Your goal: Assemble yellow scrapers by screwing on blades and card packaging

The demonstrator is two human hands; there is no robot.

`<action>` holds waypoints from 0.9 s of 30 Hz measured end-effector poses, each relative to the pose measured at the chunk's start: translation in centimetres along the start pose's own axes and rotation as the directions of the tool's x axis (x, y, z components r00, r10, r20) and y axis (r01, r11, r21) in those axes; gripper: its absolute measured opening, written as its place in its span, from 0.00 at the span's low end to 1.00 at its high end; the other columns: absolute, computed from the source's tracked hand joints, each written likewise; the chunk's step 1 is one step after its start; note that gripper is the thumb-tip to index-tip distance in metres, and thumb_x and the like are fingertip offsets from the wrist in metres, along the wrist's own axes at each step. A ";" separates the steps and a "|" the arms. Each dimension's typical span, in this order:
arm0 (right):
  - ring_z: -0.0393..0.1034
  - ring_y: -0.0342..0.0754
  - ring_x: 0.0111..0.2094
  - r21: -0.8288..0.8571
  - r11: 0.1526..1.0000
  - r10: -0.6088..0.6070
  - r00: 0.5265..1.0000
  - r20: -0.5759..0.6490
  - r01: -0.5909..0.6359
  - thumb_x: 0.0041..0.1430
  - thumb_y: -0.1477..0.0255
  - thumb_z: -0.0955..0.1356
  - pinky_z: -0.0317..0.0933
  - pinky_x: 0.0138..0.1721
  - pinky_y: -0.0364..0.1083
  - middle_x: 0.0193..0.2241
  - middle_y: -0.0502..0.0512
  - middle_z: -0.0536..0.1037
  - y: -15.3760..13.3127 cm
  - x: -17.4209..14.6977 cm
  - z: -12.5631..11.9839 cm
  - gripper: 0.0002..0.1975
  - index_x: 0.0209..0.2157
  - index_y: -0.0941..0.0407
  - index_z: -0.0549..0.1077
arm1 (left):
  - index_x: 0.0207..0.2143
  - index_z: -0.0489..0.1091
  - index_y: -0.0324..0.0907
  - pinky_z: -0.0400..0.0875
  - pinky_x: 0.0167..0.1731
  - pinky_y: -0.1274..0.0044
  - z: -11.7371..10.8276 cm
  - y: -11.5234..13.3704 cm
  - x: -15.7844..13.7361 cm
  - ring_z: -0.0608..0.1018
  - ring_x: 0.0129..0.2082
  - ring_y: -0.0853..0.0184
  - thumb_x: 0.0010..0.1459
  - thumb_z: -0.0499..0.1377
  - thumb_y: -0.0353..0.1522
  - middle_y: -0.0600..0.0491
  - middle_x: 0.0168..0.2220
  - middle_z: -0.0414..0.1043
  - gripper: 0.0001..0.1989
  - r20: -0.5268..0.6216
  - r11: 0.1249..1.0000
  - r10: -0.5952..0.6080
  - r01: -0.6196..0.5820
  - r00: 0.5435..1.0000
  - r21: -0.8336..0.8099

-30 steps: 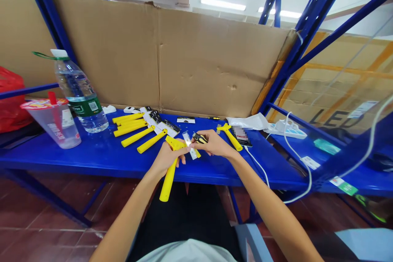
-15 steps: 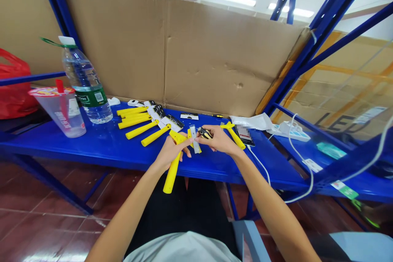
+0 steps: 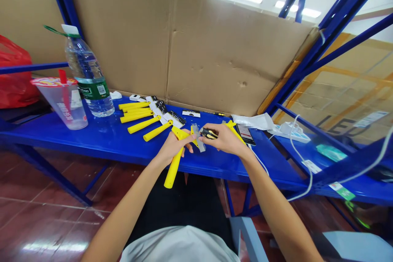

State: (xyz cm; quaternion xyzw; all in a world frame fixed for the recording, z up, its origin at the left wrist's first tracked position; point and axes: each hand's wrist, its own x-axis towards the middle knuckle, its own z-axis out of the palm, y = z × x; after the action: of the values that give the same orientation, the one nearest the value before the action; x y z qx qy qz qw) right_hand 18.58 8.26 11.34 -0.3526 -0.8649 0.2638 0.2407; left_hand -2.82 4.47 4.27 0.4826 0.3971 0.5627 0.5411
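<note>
A blue surface [image 3: 101, 139] ran across the frame. Below centre, a yellow scraper [image 3: 174, 168] slanted in the left hand [image 3: 174, 144], whose grip was clamped around its head. Right of it, the right hand [image 3: 226, 138] curled inward. Between the hands, a shiny strip [image 3: 200, 142] sat at the head's right end, its slant slightly greater than half a second before, suggesting it was not yet settled. The right grip pinched a small black tool [image 3: 209, 133] beside the strip.
</note>
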 end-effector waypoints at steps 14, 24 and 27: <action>0.82 0.59 0.45 -0.434 0.848 0.151 0.924 -0.351 -0.304 0.71 0.57 0.72 0.68 0.45 0.49 0.45 0.64 0.88 7.5 0.3 -3.9 0.19 0.51 0.58 0.82 | 0.37 0.73 0.39 0.61 0.10 0.83 -0.3 -0.6 0.4 0.81 0.18 0.67 0.48 0.80 0.43 0.52 0.30 0.79 0.25 -0.021 0.998 0.006 -0.007 1.000 -0.056; 0.82 0.66 0.54 -0.694 0.498 0.515 0.821 -0.246 -0.520 0.71 0.59 0.70 0.70 0.48 0.51 0.54 0.74 0.84 13.3 -1.1 -6.1 0.24 0.58 0.61 0.80 | 0.37 0.72 0.40 0.62 0.11 0.83 -0.5 -1.1 0.5 0.81 0.19 0.68 0.50 0.80 0.41 0.53 0.31 0.77 0.23 0.002 0.999 0.024 -0.024 1.000 -0.044; 0.81 0.67 0.55 -0.684 0.524 0.483 0.839 -0.252 -0.507 0.67 0.59 0.72 0.70 0.49 0.53 0.54 0.72 0.84 12.2 -2.3 -5.5 0.26 0.61 0.60 0.78 | 0.37 0.72 0.40 0.61 0.10 0.83 -0.5 -1.1 0.5 0.80 0.19 0.68 0.50 0.79 0.41 0.54 0.30 0.76 0.23 -0.008 0.999 0.022 -0.022 1.000 -0.049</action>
State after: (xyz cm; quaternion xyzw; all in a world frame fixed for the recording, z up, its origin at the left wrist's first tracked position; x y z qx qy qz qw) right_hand 29.25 15.59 7.32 -0.6526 -0.7560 -0.0502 0.0085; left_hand -3.00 5.09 3.18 0.4715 0.3799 0.5798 0.5452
